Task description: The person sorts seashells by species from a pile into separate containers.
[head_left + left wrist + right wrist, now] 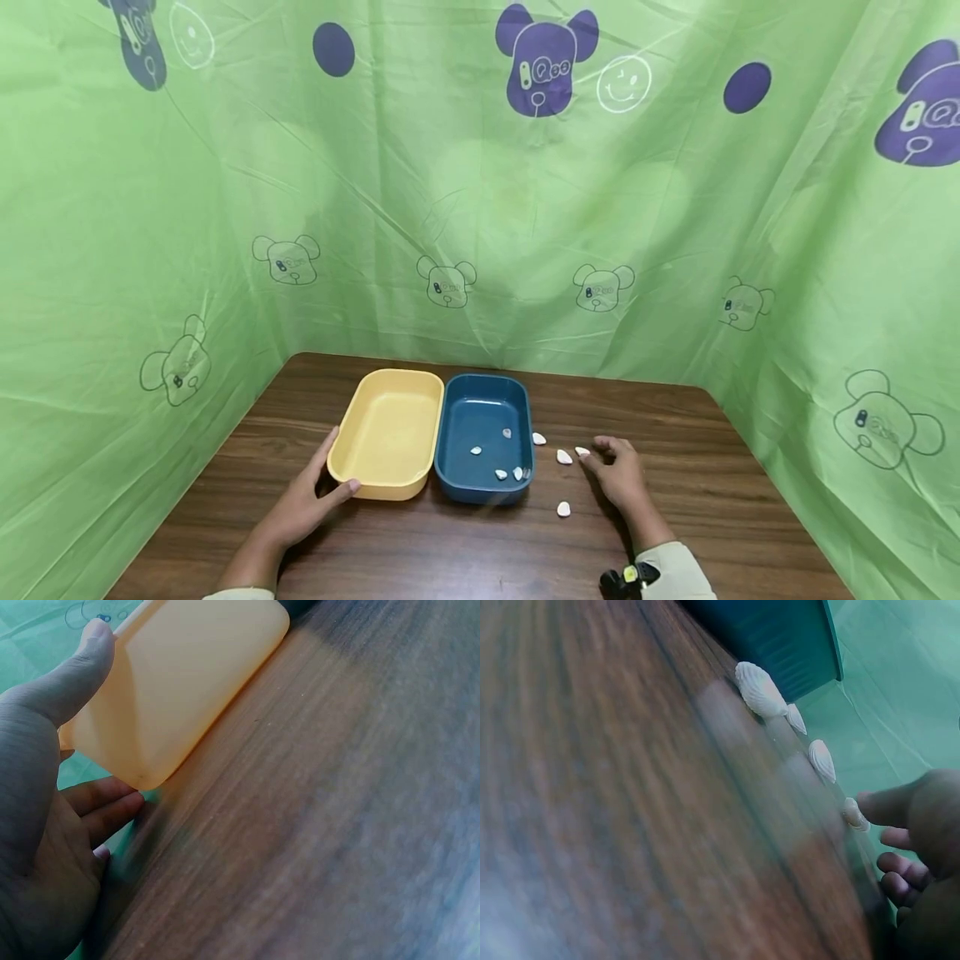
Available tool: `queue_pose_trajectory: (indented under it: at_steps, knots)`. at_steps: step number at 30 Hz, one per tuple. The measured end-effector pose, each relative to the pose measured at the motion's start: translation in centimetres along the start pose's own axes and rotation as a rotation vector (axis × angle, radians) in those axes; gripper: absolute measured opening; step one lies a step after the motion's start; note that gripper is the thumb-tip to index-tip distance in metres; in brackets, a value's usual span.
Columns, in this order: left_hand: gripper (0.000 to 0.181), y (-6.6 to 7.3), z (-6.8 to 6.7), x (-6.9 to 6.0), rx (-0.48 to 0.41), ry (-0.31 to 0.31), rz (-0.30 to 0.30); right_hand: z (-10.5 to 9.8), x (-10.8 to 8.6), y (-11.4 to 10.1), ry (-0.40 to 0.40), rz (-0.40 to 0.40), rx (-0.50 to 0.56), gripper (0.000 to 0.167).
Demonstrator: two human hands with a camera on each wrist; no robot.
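Observation:
A yellow tray (386, 493) stands on the table with my left hand (303, 504) at its near left corner. The thumb lies against the near side and the fingers extend along the left side; in the left wrist view two fingertips (124, 814) show below the tray's corner. My right hand (621, 477) is low over the table, its thumb tip touching a small white seashell (853, 815). Its other fingers bend loosely, apart from that shell. Beside it lie another white shell (564, 457) and one nearer to me (563, 509).
A blue tray (480, 496) touches the yellow one's right side and contains several small shells (476, 451). One shell (539, 438) lies just right of the blue tray. Green printed cloth (480, 183) hangs around the wooden table (465, 558).

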State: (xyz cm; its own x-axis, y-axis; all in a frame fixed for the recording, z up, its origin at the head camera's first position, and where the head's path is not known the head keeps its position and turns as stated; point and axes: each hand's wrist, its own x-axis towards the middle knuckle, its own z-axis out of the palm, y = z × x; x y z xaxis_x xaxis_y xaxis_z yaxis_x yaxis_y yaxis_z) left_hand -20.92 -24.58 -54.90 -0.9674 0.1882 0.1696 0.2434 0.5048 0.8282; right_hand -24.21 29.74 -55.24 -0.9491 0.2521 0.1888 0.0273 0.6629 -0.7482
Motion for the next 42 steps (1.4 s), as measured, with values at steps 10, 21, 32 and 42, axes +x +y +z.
queue_pose_trajectory:
  at_steps: [10,21,32,42]
  knots:
    - [0.105,-0.15,0.05,-0.08,0.013,-0.004,-0.010,0.44,-0.33,-0.04,-0.013,-0.022,-0.109,0.035]
    - [0.104,-0.14,0.05,-0.23,-0.003,0.006,0.008,0.75,-0.37,0.00,0.005,-0.047,-0.140,0.019]
    - [0.104,-0.05,-0.01,-0.21,0.013,0.004,0.005,0.75,-0.40,0.01,0.019,-0.061,-0.129,0.015]
    - [0.104,0.03,0.00,-0.08,0.029,-0.006,-0.006,0.53,-0.44,-0.05,0.025,-0.053,-0.106,0.016]
